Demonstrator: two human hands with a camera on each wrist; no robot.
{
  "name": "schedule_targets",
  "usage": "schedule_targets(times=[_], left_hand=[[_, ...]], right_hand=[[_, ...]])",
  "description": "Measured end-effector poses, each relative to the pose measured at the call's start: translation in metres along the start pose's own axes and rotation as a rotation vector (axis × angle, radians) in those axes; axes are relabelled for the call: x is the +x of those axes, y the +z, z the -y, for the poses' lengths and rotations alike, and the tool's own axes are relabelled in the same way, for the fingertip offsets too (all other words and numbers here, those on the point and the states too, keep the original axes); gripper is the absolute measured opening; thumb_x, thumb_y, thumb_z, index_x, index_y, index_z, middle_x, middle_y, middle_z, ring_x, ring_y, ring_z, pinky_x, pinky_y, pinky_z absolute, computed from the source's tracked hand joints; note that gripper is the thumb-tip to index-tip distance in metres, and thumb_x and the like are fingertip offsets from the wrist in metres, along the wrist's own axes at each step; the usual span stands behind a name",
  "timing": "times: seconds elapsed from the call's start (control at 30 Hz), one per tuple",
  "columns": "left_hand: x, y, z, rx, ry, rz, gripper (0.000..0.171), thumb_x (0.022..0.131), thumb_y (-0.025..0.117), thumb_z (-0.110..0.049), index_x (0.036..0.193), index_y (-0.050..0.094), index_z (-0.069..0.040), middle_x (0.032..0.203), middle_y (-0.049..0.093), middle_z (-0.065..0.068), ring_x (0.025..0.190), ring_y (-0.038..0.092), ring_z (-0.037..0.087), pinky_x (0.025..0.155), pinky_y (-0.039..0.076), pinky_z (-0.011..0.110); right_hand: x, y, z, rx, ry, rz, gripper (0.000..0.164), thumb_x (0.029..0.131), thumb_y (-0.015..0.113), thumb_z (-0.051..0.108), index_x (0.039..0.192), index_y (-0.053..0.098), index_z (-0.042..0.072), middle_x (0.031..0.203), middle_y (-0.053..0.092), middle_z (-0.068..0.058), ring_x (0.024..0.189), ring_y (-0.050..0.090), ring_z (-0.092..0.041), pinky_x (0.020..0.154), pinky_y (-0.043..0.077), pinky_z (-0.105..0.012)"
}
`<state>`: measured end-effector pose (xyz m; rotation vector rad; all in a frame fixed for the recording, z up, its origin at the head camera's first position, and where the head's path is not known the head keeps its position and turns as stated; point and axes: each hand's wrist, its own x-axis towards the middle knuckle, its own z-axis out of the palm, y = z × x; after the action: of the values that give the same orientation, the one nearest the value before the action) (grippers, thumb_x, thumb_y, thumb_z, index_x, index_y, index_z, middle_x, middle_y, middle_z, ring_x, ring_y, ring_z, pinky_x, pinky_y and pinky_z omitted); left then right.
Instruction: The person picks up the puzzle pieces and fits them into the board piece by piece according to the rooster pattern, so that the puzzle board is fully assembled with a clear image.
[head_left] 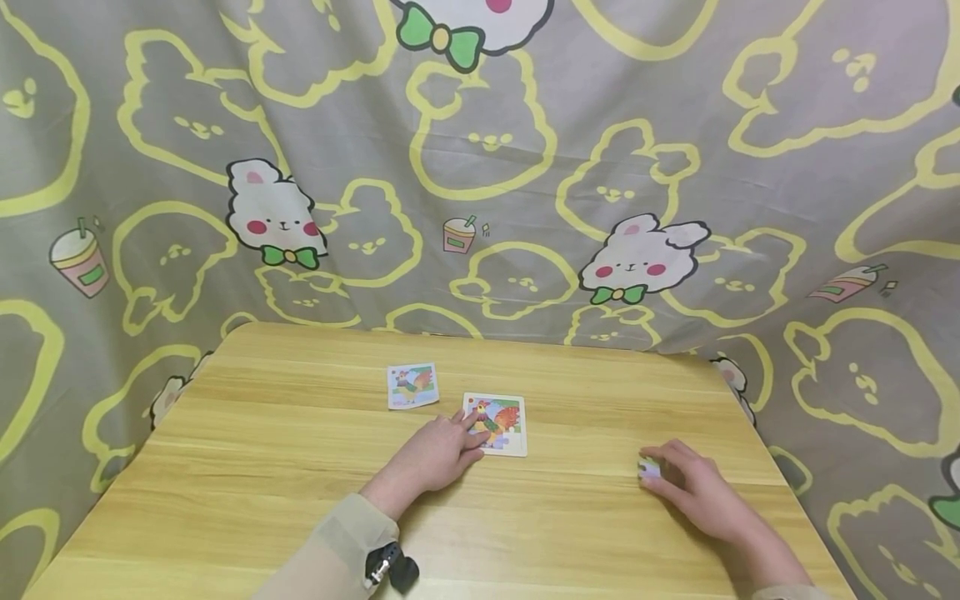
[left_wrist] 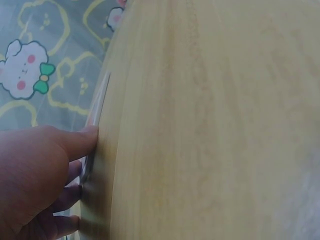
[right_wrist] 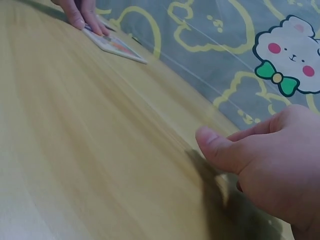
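Observation:
A small puzzle board [head_left: 522,425] with a white border and a rooster picture lies on the table; gaps show at its right side. My left hand [head_left: 442,452] rests on the board's left part, fingers spread over the picture and thumb at its near edge. In the left wrist view the board [left_wrist: 100,102] appears almost edge-on beside the thumb. Off to the right, my right hand [head_left: 697,487] pinches a green and lilac puzzle piece [head_left: 649,468] between thumb and fingers. The right wrist view hides that piece behind the hand [right_wrist: 272,160].
A paper card [head_left: 413,386] with a paler rooster picture lies left of the board, farther back. The wooden table [head_left: 300,400] meets a grey curtain [head_left: 525,167] printed with cartoon animals. A black strap [head_left: 393,567] is worn at the left sleeve.

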<state>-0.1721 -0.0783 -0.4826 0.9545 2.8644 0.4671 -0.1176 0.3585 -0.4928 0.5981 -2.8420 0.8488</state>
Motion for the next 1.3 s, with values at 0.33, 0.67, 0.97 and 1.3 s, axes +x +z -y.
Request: schedule_targets(times=[0.33, 0.67, 0.97, 1.3], left_hand=[[0.002, 0.001, 0.005, 0.014, 0.005, -0.004, 0.039, 0.109, 0.06, -0.034, 0.142, 0.07, -0.015, 0.157, 0.052, 0.014, 0.145, 0.047, 0.04, 0.115, 0.041, 0.058], [0.0, 0.002, 0.005, 0.005, 0.026, -0.016, 0.039, 0.109, 0.061, -0.033, 0.142, 0.07, -0.015, 0.157, 0.052, 0.012, 0.145, 0.047, 0.04, 0.115, 0.041, 0.06], [0.001, 0.003, 0.006, 0.006, 0.029, -0.032, 0.038, 0.108, 0.063, -0.032, 0.14, 0.072, -0.014, 0.156, 0.054, 0.012, 0.144, 0.049, 0.04, 0.114, 0.043, 0.059], [0.001, 0.002, 0.004, 0.016, 0.028, -0.024, 0.038, 0.108, 0.063, -0.033, 0.141, 0.071, -0.015, 0.156, 0.054, 0.014, 0.143, 0.051, 0.039, 0.113, 0.044, 0.056]], right_hand=[[0.023, 0.006, 0.017, 0.041, 0.001, 0.041, 0.042, 0.101, 0.075, 0.026, 0.136, 0.068, 0.002, 0.108, 0.061, 0.01, 0.093, 0.056, -0.009, 0.083, 0.028, -0.042], [0.047, 0.02, 0.036, 0.064, -0.073, 0.08, 0.044, 0.1, 0.076, 0.024, 0.136, 0.068, 0.0, 0.108, 0.06, 0.009, 0.088, 0.053, -0.006, 0.082, 0.026, -0.041], [0.068, 0.039, 0.056, 0.073, -0.115, 0.117, 0.044, 0.101, 0.074, 0.029, 0.138, 0.069, 0.006, 0.112, 0.061, 0.009, 0.09, 0.053, -0.01, 0.082, 0.028, -0.04], [0.085, 0.058, 0.076, 0.072, -0.116, 0.154, 0.048, 0.102, 0.072, 0.033, 0.141, 0.066, 0.006, 0.106, 0.058, 0.013, 0.086, 0.051, -0.007, 0.083, 0.028, -0.038]])
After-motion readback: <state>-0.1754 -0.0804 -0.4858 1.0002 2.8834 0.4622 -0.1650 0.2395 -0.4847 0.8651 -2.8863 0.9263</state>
